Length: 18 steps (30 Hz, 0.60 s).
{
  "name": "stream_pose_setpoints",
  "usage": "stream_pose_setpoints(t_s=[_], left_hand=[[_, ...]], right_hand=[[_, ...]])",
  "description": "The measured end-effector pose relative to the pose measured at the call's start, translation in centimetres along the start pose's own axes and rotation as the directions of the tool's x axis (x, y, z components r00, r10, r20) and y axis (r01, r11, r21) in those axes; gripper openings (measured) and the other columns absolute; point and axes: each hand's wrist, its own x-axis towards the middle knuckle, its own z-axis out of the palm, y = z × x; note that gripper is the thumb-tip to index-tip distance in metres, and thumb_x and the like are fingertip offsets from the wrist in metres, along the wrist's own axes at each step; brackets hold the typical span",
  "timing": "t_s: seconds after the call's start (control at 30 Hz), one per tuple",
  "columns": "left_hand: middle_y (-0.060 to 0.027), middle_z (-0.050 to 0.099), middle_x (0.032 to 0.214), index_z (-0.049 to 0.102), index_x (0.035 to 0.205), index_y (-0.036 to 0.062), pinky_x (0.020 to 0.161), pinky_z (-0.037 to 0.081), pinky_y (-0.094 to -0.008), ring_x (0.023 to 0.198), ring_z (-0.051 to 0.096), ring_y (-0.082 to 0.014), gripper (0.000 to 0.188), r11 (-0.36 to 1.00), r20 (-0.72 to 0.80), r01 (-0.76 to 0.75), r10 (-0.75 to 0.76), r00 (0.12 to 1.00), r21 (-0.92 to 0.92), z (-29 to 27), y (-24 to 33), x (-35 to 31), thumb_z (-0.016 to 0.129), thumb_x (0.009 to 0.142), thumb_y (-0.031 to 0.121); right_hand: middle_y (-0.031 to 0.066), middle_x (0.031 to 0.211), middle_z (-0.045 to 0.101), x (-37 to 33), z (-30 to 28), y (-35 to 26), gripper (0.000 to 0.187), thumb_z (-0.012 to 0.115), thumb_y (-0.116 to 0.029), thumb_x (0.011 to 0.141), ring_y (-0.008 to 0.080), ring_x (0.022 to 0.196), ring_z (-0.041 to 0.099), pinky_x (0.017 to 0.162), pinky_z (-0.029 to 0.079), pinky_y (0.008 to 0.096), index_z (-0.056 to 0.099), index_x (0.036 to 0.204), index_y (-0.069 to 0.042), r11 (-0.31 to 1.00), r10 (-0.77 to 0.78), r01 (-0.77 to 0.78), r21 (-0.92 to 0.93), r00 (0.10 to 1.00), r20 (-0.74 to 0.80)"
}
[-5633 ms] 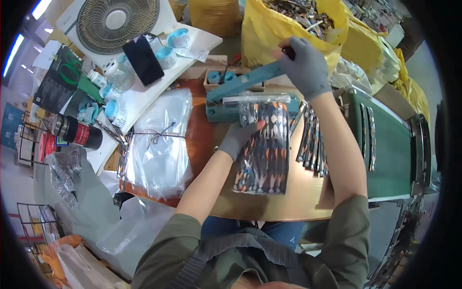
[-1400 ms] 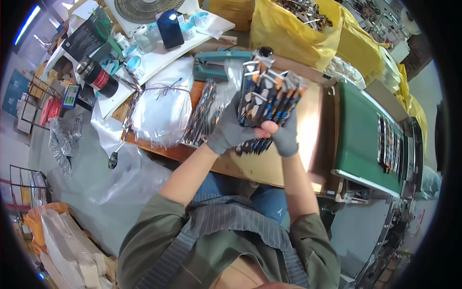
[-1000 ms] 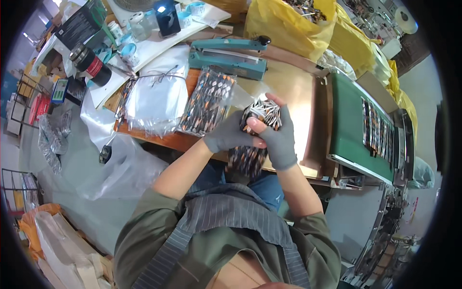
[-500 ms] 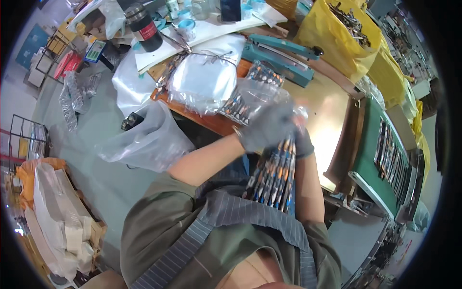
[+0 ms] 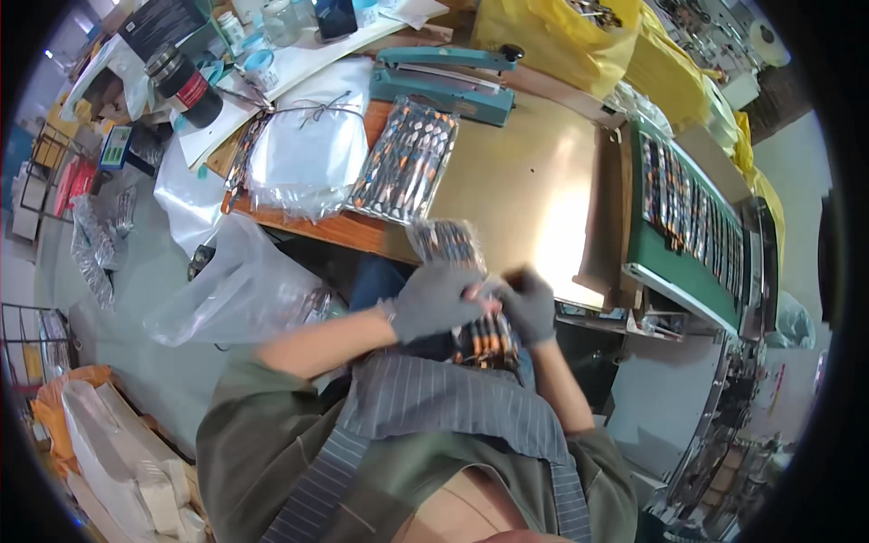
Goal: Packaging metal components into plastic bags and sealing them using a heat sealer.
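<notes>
- The packet of dark patterned sticks (image 5: 448, 244) was in the two hands, in front of the person's lap and near the front edge of the desk (image 5: 507, 176).
- Its long axis ran mostly away from the person, with a light slant: the far end pointed to the desk and a little left, the near end pointed to the apron (image 5: 444, 389) and a little right. Whether the far end touched the desk, I could not tell.
- The left hand (image 5: 436, 300), in a grey glove with bare fingertips, was grasping the packet around its middle, from the left side.
- The right hand (image 5: 527, 306), in a similar glove, was grasping it from the right side; its fingers met those of the left hand, and they were somewhat blurred.
- On the desk, beyond the left hand, a second filled packet (image 5: 405, 163) lay flat, its long axis going away from the person and slightly right.
- To the left of it was a stack of clear bags (image 5: 308, 158), with a dark cord (image 5: 317, 112) across.
- Behind the second packet stood a teal sealer (image 5: 442, 89), lying lengthwise from left to right.
- At the right, on a green belt (image 5: 656, 258), a row of patterned sticks (image 5: 692, 213) lay side by side, their long axes pointing away from the person.
- Farther back was a yellow sack (image 5: 552, 41).
</notes>
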Motion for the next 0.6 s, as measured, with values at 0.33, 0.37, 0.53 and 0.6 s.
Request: stream_pose_setpoints(t_s=[0.33, 0.37, 0.53, 0.6], left_hand=[[-0.0162, 0.062, 0.078, 0.059, 0.087, 0.0072, 0.071, 0.047, -0.0429, 0.079, 0.061, -0.0343, 0.016, 0.76, -0.081, -0.094, 0.19, 0.979, 0.643, -9.1, 1.1, 15.0, 0.055, 0.08, 0.021], [-0.0177, 0.064, 0.085, 0.062, 0.084, 0.0055, 0.074, 0.048, -0.0428, 0.083, 0.062, -0.0338, 0.018, 0.715, 0.017, -0.089, 0.107, 0.994, 0.694, -9.3, 2.2, 15.9, 0.053, 0.081, 0.02], [-0.0172, 0.063, 0.075, 0.065, 0.075, 0.0068, 0.071, 0.047, -0.0434, 0.078, 0.061, -0.0349, 0.019, 0.671, -0.134, 0.009, 0.136, 0.982, 0.742, -9.4, 4.3, 18.1, 0.052, 0.079, 0.021], [-0.0171, 0.063, 0.075, 0.065, 0.075, 0.0065, 0.07, 0.047, -0.0428, 0.078, 0.061, -0.0347, 0.02, 0.706, -0.116, -0.06, 0.199, 0.973, 0.706, -10.0, 4.2, 17.9, 0.052, 0.079, 0.021]], right_hand=[[0.0172, 0.071, 0.06, 12.3, -12.1, -8.6, 0.006, 0.057, -0.008, 0.078, 0.0305, 0.066, 0.061, 0.061, 0.046, 0.0351, 0.056, 0.082, -0.004, 0.837, -0.33, 0.207, -0.507, 0.93, -0.164], [0.0172, 0.071, 0.06, 12.5, -13.3, -10.2, 0.006, 0.057, -0.008, 0.077, 0.0311, 0.066, 0.061, 0.061, 0.046, 0.0362, 0.056, 0.082, -0.003, 0.833, -0.421, 0.242, -0.498, 0.862, -0.284], [0.0147, 0.066, 0.057, 16.1, -16.4, -5.6, 0.013, 0.056, -0.01, 0.074, 0.0214, 0.059, 0.057, 0.057, 0.045, 0.0314, 0.055, 0.083, -0.001, 0.882, -0.328, 0.249, -0.4, 0.933, -0.144], [0.0063, 0.064, 0.056, 14.9, -16.5, -7.1, 0.011, 0.057, -0.01, 0.074, 0.0131, 0.056, 0.053, 0.054, 0.044, 0.0266, 0.056, 0.08, -0.001, 0.998, -0.059, 0.055, -0.041, 0.993, -0.103]])
